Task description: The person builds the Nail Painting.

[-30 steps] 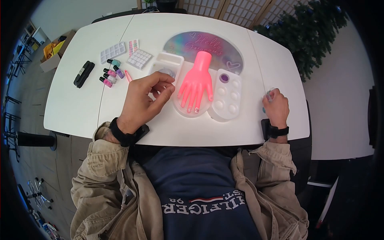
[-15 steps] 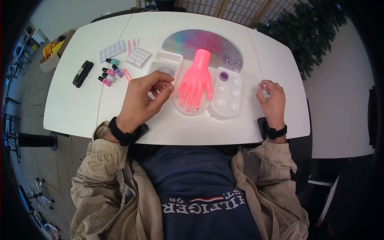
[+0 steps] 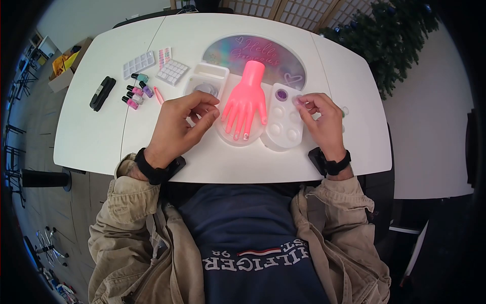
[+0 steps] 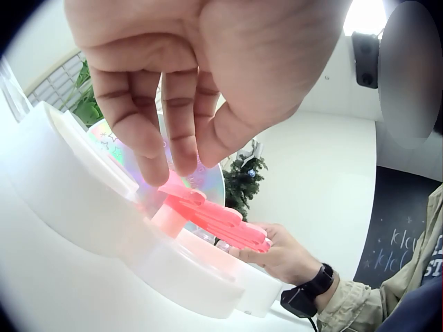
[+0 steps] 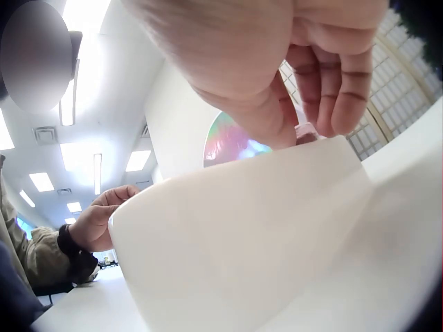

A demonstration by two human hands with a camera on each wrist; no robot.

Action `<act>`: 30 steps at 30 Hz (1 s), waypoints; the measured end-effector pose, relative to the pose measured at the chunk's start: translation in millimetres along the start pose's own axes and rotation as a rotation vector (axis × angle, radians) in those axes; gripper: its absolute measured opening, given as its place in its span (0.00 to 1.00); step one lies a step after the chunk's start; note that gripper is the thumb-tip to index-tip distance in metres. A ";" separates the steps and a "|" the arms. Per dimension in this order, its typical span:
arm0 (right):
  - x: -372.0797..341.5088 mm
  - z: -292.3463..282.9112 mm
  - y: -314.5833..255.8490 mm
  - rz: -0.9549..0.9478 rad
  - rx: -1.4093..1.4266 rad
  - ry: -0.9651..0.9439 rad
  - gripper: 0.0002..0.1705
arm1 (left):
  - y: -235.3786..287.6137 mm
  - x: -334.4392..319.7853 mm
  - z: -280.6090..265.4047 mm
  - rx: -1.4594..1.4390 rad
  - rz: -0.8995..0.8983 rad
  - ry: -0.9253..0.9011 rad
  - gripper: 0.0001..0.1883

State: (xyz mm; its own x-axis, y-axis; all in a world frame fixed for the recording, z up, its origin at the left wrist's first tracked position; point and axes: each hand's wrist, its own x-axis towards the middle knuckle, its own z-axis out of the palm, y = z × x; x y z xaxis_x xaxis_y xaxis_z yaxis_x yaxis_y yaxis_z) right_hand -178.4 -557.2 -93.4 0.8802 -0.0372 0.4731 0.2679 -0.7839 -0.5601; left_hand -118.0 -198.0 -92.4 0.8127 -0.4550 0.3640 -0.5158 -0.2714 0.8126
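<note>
Newly at the white tray, right hand

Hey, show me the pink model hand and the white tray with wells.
Pink model hand (image 3: pixel 245 97), head view, back of the hand.
White tray with wells (image 5: pixel 242 235), right wrist view, side wall.

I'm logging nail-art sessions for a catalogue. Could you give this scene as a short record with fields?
Left hand: fingers loosely curled, nothing visibly held
Right hand: pinches a small pinkish item beside the purple pot
White tray: round wells, purple pot in one
Pink model hand: between the person's two hands
Polish bottles: clustered on the table's left side
</note>
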 end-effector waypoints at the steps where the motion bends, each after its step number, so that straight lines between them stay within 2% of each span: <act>1: 0.0 1.0 -0.3 -0.001 -0.002 0.002 0.11 | 0.4 0.0 0.1 0.000 0.001 -0.002 0.10; 10: -0.9 5.1 -7.1 0.069 -0.059 0.047 0.08 | -0.4 0.1 0.0 0.012 -0.002 -0.008 0.10; 13: -2.4 8.9 -0.1 0.051 -0.027 0.051 0.07 | 1.4 0.5 -1.2 0.027 -0.015 -0.024 0.11; 16: -1.2 6.3 1.2 0.000 -0.122 0.033 0.07 | 2.5 0.4 -1.5 0.024 -0.023 -0.031 0.11; 19: -1.6 5.1 2.5 -0.070 -0.162 0.040 0.08 | 2.6 0.8 -1.2 0.015 -0.031 -0.036 0.11; 25: -5.7 -0.6 -4.0 -0.049 -0.125 0.032 0.10 | 1.4 0.8 -2.3 0.086 -0.048 -0.072 0.11; 30: -12.2 -24.3 1.7 0.043 -0.183 0.038 0.13 | 0.6 1.4 -3.3 0.132 -0.075 -0.113 0.10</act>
State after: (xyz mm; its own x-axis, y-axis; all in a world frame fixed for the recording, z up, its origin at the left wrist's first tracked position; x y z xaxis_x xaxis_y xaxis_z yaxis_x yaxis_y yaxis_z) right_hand -198.2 -573.1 -83.6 0.8730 -0.0939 0.4785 0.1513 -0.8807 -0.4488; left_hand -116.3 -196.0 -89.9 0.8182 -0.5200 0.2451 -0.4923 -0.4137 0.7658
